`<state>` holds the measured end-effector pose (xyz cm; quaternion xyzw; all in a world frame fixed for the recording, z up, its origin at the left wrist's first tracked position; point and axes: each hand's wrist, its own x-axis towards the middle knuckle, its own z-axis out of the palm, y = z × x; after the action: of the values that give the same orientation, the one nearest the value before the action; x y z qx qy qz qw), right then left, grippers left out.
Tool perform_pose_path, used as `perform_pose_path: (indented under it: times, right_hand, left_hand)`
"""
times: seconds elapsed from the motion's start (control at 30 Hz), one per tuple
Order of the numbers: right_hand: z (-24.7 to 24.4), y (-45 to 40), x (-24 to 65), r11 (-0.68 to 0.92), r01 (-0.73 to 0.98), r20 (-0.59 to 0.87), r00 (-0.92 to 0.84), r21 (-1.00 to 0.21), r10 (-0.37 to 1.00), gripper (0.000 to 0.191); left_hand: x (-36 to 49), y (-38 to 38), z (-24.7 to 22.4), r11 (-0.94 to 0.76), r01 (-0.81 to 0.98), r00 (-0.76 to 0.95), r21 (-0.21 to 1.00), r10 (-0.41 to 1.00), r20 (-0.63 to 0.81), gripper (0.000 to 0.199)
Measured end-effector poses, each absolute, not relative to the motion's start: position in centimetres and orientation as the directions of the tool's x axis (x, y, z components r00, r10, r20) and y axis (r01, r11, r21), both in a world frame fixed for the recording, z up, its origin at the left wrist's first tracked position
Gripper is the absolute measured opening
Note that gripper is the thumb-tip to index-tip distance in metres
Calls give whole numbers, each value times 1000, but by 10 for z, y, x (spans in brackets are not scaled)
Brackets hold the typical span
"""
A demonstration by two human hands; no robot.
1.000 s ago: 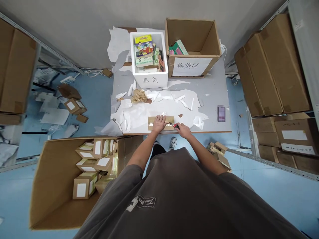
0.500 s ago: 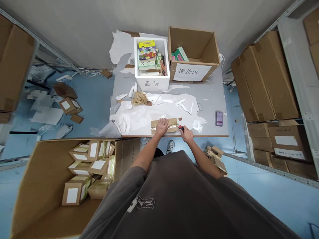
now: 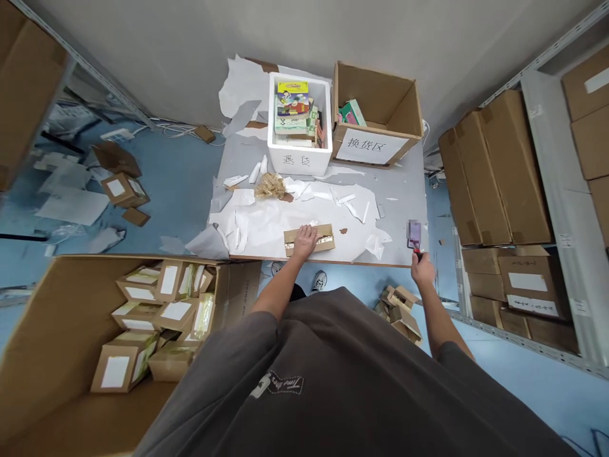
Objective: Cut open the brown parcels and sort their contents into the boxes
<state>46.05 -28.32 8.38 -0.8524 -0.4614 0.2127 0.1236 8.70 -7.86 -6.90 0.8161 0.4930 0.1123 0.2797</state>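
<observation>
A small cardboard package (image 3: 325, 235) lies near the front edge of the table, a torn strip with white showing along its length. My left hand (image 3: 306, 240) is closed over its middle and holds it against the tabletop. At the table's right front corner, my right hand (image 3: 422, 267) is wrapped round a red and black cutter (image 3: 417, 252). The cutter's tip is beside a phone-like purple item (image 3: 414, 232) lying on the table. Torn white paper (image 3: 266, 222) is spread beneath and around the package.
Behind stand a white foam box (image 3: 299, 162) with books and a labelled cardboard box (image 3: 404, 127). Crumpled brown paper (image 3: 270, 186) lies on the table. A large carton (image 3: 42, 355) of parcels is at lower left; opened boxes (image 3: 399, 311) lie on the floor, shelves at right.
My right hand has moved away from the package, rightward to the table's corner, with the cutter still in it. My left hand stays on the package, and the view has shifted slightly.
</observation>
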Motion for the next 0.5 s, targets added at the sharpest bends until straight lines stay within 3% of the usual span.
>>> perform_pose_path:
  times: [0.1, 0.2, 0.37, 0.5]
  right_hand:
    - [59, -278, 441, -713, 660, -318, 641, -236, 699, 21]
    - [24, -251, 379, -576, 772, -454, 427, -267, 782, 31]
    - [6, -203, 310, -358, 883, -510, 167, -302, 843, 33]
    - [4, -177, 292, -264, 914, -515, 73, -308, 854, 36]
  left_hand:
    - [87, -77, -68, -358, 729, 495, 583, 865, -88, 53]
    - [87, -78, -67, -364, 737, 495, 569, 864, -88, 53]
    - [86, -79, -66, -372, 758, 493, 536, 865, -97, 54]
    - [85, -81, -67, -383, 752, 502, 537, 860, -91, 53]
